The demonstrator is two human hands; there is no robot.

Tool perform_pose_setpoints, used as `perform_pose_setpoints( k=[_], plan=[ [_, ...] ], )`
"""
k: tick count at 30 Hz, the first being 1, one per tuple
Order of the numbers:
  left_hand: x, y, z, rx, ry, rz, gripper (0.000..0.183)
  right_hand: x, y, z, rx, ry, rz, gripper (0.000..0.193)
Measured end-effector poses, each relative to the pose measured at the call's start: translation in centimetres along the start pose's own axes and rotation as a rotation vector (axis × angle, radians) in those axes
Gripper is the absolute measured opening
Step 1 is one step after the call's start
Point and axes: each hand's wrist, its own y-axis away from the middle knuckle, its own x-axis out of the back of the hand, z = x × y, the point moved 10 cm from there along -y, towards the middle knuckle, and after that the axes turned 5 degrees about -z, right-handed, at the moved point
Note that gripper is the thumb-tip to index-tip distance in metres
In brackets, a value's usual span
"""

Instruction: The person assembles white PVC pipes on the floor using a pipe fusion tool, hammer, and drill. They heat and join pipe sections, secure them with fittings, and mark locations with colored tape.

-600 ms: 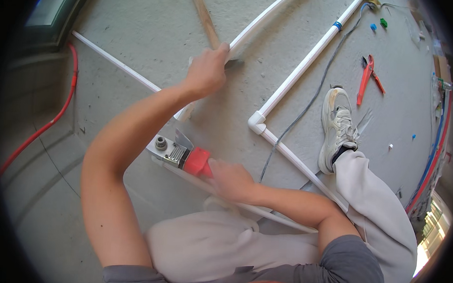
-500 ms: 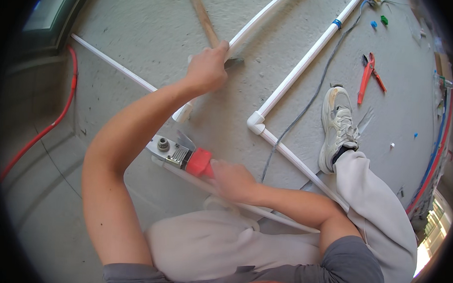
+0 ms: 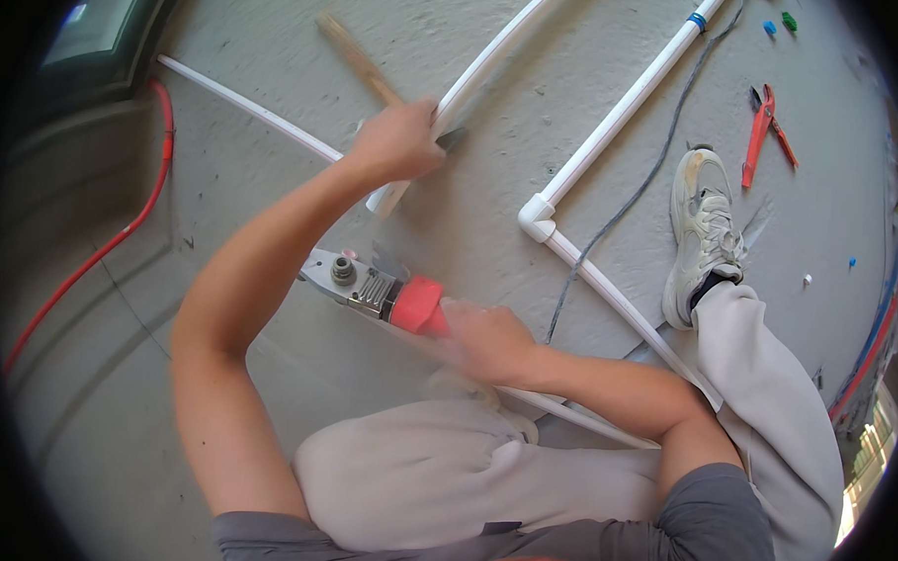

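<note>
My left hand (image 3: 399, 140) is closed at a white plastic pipe (image 3: 495, 47), whose short end (image 3: 385, 198) shows below the wrist. Behind this hand runs a hammer: its wooden handle (image 3: 356, 58) sticks out at the upper left and its dark head (image 3: 453, 139) at the right. Whether my fingers touch the hammer too cannot be seen. Nearer to me, my right hand (image 3: 491, 343) grips the red handle (image 3: 420, 306) of a pipe welding iron. The iron's flat metal plate (image 3: 323, 268) carries a round socket and points left; its tip is partly behind my left forearm.
A jointed white pipe (image 3: 623, 116) with an elbow lies right of centre, a grey cable (image 3: 650, 179) alongside. Red pipe cutters (image 3: 760, 143) rest beyond my shoe (image 3: 703, 230). Another thin white pipe (image 3: 247, 112) and a red hose (image 3: 124, 235) are at left.
My view has shifted slightly. Against the floor, my left hand has come a little left and nearer, and the hammer handle has swung left. The right hand keeps hold of the welding iron.
</note>
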Motion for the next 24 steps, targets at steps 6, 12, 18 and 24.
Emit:
perform_pose_setpoints(
  k=[6,12,18,24],
  plan=[
    [0.4,1.0,1.1,-0.010,-0.105,0.001,0.041,0.0,0.1,-0.6,0.044,0.077,0.004,0.036],
    [0.7,1.9,0.4,0.008,-0.028,0.107,0.038,-0.4,0.2,-0.7,0.042,0.067,0.023,0.033],
    [0.4,1.0,-0.7,-0.130,0.324,0.030,0.036,-0.3,0.3,-0.6,0.034,0.072,0.028,0.033],
    [-0.5,0.6,-1.5,-0.123,0.311,-0.019,0.036,-0.4,0.2,-0.5,0.024,0.059,0.013,0.033]
  ],
)
